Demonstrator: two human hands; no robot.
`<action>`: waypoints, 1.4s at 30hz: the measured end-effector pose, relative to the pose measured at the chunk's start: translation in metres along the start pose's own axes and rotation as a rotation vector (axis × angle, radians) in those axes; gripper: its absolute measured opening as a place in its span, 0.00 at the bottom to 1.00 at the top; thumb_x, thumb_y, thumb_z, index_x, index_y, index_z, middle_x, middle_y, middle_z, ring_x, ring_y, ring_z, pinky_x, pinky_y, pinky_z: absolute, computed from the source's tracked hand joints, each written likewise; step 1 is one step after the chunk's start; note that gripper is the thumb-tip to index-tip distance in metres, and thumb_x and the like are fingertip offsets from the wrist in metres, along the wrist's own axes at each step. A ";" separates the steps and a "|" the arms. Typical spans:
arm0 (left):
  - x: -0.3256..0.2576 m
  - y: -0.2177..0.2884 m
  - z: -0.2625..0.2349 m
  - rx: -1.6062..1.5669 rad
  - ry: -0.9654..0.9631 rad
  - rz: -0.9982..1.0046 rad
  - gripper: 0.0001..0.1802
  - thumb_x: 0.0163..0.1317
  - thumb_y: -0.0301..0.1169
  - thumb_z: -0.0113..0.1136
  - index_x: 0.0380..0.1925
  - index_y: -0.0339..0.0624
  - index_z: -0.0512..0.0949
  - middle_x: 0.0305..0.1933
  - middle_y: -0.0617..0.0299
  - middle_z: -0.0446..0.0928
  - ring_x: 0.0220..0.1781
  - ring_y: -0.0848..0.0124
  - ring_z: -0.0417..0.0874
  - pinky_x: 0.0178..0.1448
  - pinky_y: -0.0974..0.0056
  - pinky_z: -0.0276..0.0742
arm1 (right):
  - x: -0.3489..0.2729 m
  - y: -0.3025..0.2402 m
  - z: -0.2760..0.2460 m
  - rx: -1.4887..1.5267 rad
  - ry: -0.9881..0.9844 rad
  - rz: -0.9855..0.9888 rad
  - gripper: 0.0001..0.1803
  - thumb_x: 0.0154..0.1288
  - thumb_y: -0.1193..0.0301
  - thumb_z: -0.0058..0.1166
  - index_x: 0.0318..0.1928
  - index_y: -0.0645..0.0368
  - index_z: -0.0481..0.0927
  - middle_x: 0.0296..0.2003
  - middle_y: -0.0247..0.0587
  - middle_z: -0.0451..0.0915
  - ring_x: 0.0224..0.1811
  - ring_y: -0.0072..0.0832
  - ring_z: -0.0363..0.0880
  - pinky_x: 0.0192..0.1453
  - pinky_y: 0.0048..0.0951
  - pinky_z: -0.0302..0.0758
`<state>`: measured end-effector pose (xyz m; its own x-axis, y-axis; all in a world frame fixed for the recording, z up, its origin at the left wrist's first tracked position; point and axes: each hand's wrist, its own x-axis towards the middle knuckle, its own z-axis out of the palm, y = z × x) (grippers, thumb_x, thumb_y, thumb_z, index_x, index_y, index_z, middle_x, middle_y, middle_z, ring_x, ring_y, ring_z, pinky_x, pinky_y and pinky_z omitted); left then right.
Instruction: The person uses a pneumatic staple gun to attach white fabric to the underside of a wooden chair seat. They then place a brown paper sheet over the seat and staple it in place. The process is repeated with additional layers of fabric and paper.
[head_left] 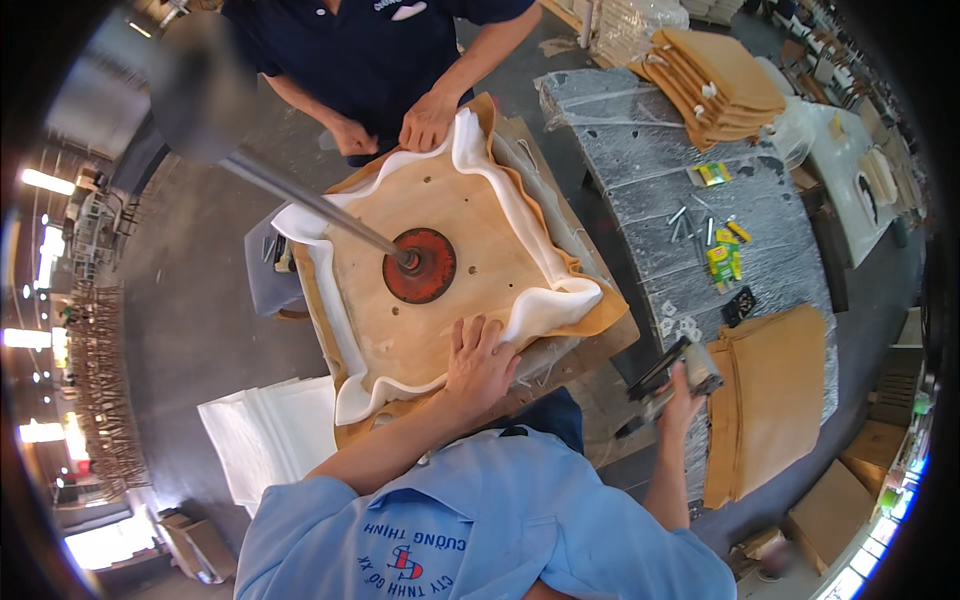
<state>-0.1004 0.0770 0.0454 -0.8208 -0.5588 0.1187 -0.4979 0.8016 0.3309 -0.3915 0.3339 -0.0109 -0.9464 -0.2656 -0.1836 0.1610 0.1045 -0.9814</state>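
Wooden seat board [440, 290] lying flat on the surface [590, 350], white foam [350, 395] and tan fabric [610, 315] curling up past every edge. Red round clamp pad [420, 265] pressing the board's middle, metal rod [300, 200] slanting in from upper left. Near edge of the board right under the left hand [480, 365]: palm down, fingers spread, flattening foam over the rim, forearm stretched straight in from below. Nothing gripped there, grip wide open. Off to the right, right hand [680, 405] raised beside the surface, grip wrapped tight around a staple gun [670, 375], muzzle pointing back toward the board's corner. Open gap between gun and board. Far edge taken by a co-worker's hands [400, 125] pinching the foam. Stacked tan covers [770, 400] just right of the gun.
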 end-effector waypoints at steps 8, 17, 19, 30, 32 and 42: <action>0.003 -0.008 0.002 -0.021 0.031 0.014 0.14 0.70 0.44 0.71 0.44 0.48 0.89 0.64 0.54 0.79 0.76 0.47 0.72 0.82 0.25 0.58 | -0.098 -0.027 0.022 -0.040 -0.352 0.031 0.21 0.71 0.70 0.76 0.59 0.65 0.85 0.40 0.33 0.85 0.34 0.19 0.81 0.35 0.26 0.78; 0.027 -0.034 -0.004 -0.125 -0.011 -0.113 0.13 0.71 0.40 0.70 0.41 0.43 0.91 0.65 0.55 0.78 0.79 0.49 0.69 0.87 0.25 0.50 | -0.094 -0.062 0.088 -0.154 -0.822 0.152 0.19 0.73 0.69 0.75 0.57 0.66 0.87 0.36 0.34 0.88 0.32 0.18 0.84 0.36 0.25 0.80; 0.030 -0.041 -0.003 -0.187 -0.068 -0.158 0.13 0.71 0.40 0.70 0.40 0.41 0.91 0.66 0.54 0.77 0.79 0.50 0.68 0.88 0.26 0.48 | -0.091 -0.073 0.110 -0.205 -0.873 0.181 0.19 0.74 0.68 0.75 0.57 0.65 0.87 0.35 0.35 0.89 0.30 0.19 0.85 0.34 0.25 0.81; 0.029 -0.053 0.023 -0.397 0.136 -0.283 0.14 0.66 0.41 0.71 0.41 0.43 0.93 0.69 0.58 0.76 0.83 0.54 0.64 0.92 0.34 0.44 | -0.065 -0.108 0.212 -0.697 -0.947 0.330 0.17 0.73 0.60 0.75 0.48 0.62 0.89 0.23 0.33 0.84 0.21 0.21 0.82 0.25 0.27 0.77; 0.029 -0.053 0.026 -0.428 0.154 -0.286 0.13 0.66 0.40 0.71 0.40 0.43 0.93 0.69 0.58 0.76 0.84 0.54 0.64 0.92 0.35 0.44 | -0.064 -0.107 0.220 -0.747 -0.937 0.288 0.18 0.73 0.60 0.75 0.47 0.63 0.89 0.22 0.33 0.83 0.20 0.21 0.82 0.24 0.28 0.76; 0.018 -0.060 0.016 -0.240 0.031 -0.272 0.18 0.67 0.43 0.71 0.44 0.39 0.93 0.79 0.57 0.69 0.90 0.48 0.56 0.92 0.33 0.43 | -0.075 -0.110 0.251 -0.868 -0.884 0.224 0.16 0.72 0.64 0.74 0.48 0.64 0.87 0.24 0.33 0.83 0.19 0.20 0.80 0.21 0.27 0.75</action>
<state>-0.0900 0.0223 0.0129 -0.6567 -0.7538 0.0238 -0.6137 0.5525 0.5640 -0.2683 0.1017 0.0970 -0.3580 -0.6753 -0.6448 -0.2608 0.7354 -0.6254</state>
